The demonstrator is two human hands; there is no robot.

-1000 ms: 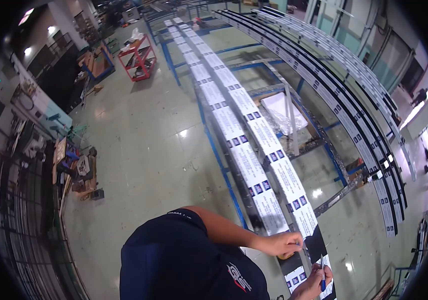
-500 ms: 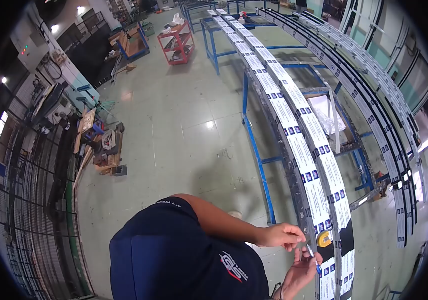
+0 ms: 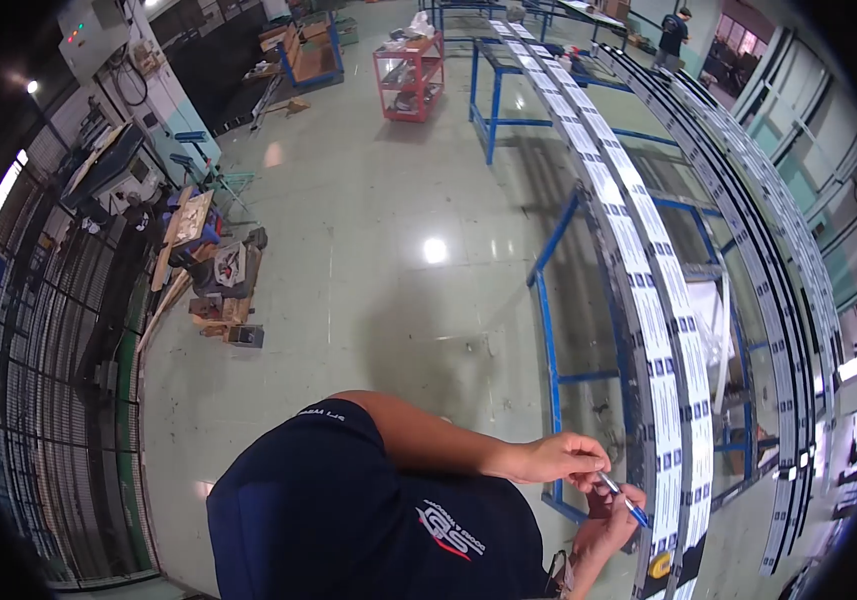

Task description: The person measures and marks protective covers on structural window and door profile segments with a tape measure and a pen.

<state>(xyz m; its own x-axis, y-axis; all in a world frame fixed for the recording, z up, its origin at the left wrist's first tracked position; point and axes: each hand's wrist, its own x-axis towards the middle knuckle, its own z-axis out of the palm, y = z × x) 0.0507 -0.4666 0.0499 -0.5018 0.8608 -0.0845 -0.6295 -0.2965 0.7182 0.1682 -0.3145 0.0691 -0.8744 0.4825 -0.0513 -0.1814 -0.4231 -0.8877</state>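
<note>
I am holding a pen (image 3: 620,497) between both hands at the bottom right of the view, just beside the near end of the long profiles (image 3: 660,330). My left hand (image 3: 553,460) is reaching across from my dark sleeve, its fingers pinching narrow on the pen's upper, pale end. My right hand (image 3: 603,530) is coming up from below, its fingers curling closed about the lower, blue end. The pen is lying slantwise at the edge of the nearest profile; I cannot tell whether it is touching it. The profiles are running away from me in a long curve, covered in white film with small blue marks, and are resting on a blue rack (image 3: 548,300). A yellow tape measure (image 3: 660,566) is sitting on the profiles just below my right hand. A red trolley (image 3: 410,72) is standing well apart on the floor (image 3: 368,250), and another person (image 3: 670,35) is standing at the far end.
</note>
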